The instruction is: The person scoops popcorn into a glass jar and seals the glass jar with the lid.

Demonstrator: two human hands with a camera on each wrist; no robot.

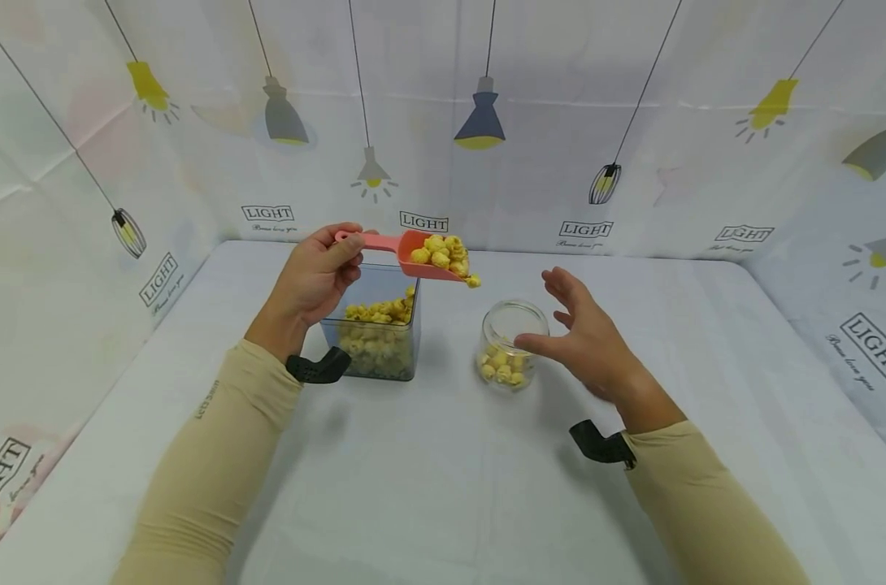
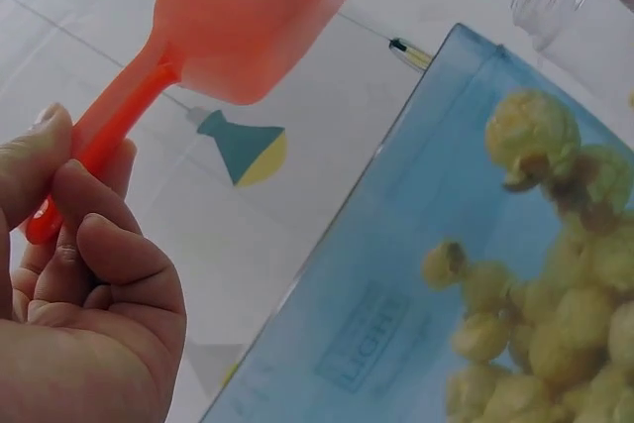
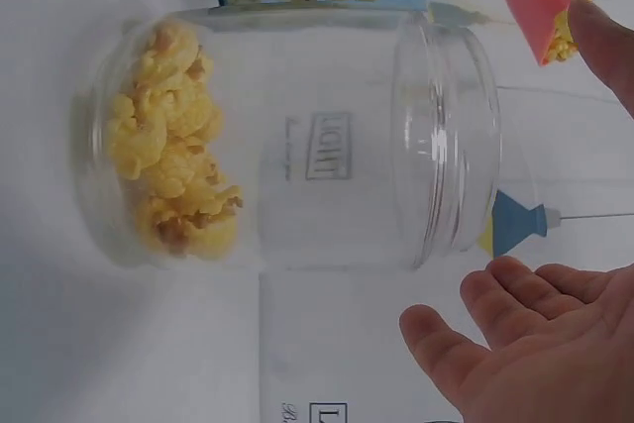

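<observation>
Holding the scoop [image 1: 423, 271] of popcorn [image 1: 440, 254] nearly level, higher than and left of the jar [image 1: 496, 341], handle [image 1: 379, 241] pinched in the left hand [image 1: 313, 272], likely to avoid spilling, with the right hand [image 1: 588, 341] spread, gripping nothing, just right of the jar, and the tub [image 1: 377, 359] left of it on the surface [image 1: 414, 471].
</observation>
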